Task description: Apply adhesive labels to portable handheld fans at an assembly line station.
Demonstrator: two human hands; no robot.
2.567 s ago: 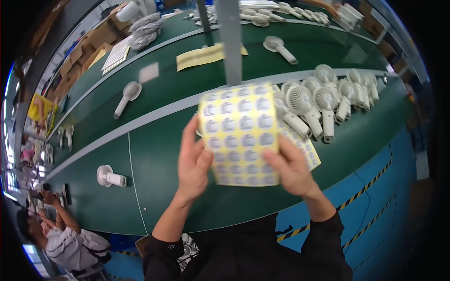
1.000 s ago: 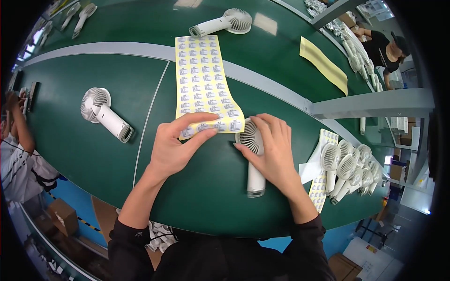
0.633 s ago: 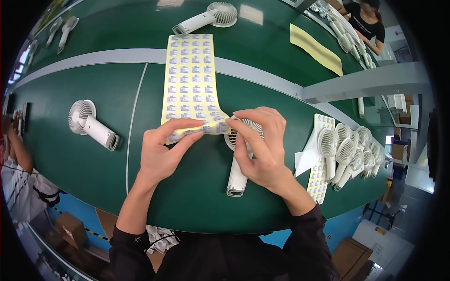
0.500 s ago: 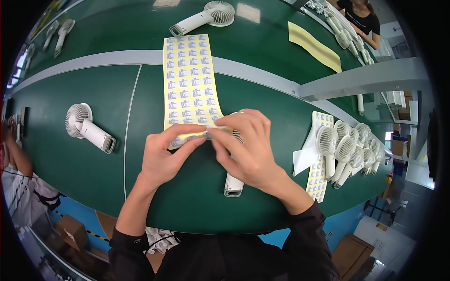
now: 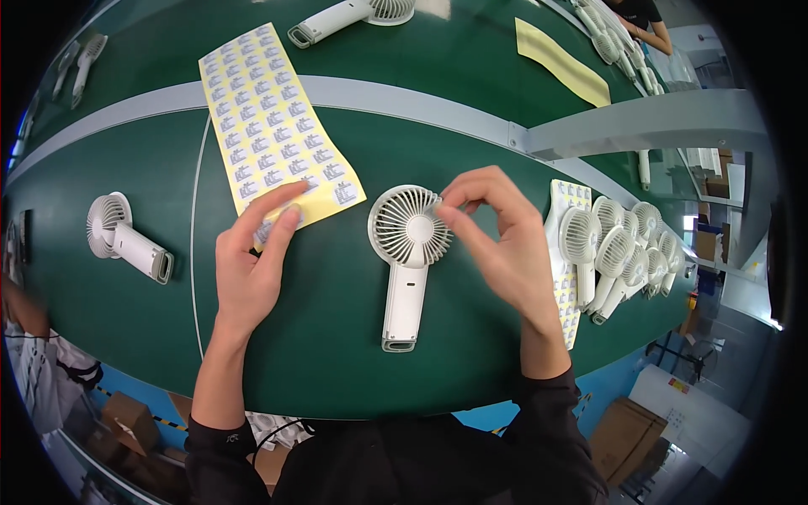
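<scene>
My left hand [image 5: 252,261] pinches the lower edge of a yellow sheet of stickers [image 5: 269,109], which slants away across the grey strip. A bare yellow patch shows in the sheet's lowest row. Thumb and forefinger of my right hand [image 5: 505,231] are pressed together over the right rim of a white handheld fan [image 5: 406,290]. A small pale piece shows at those fingertips and looks like a sticker, mostly hidden. This fan lies on the green table, its head away from me and its handle toward me.
Another fan [image 5: 139,251] lies at left, and one [image 5: 332,23] lies at the far side. Several fans [image 5: 614,257] are bunched at right, partly over another sticker sheet [image 5: 568,328]. A yellow strip [image 5: 562,63] lies beyond a grey metal bar [image 5: 640,126]. A person sits at the far right.
My hands have parted. The left has drawn the sticker sheet leftward and tilted it; the right has moved right, off the sheet to the fan's head. The middle fan is now uncovered.
</scene>
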